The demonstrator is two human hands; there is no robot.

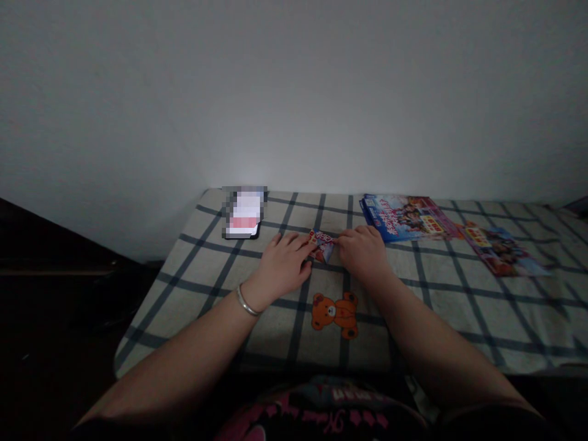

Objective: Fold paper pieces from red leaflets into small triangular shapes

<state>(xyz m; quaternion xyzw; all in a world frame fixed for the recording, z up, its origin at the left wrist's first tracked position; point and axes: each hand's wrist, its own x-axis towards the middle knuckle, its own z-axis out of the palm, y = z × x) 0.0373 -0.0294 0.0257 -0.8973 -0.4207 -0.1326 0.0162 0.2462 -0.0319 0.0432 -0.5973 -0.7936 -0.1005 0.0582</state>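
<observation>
Paper on checked surface

I see it between the left hand, fingers slightly spread over its left edge, and the right hand, fingers curled at its right; whether they pinch, I cannot tell.

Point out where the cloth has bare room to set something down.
Bare patches: cloth by the wall, between phone and stack; between left forearm and the cloth's left edge; between right forearm and flyer. Crowded: around the paper, between left hand and right hand.
</observation>
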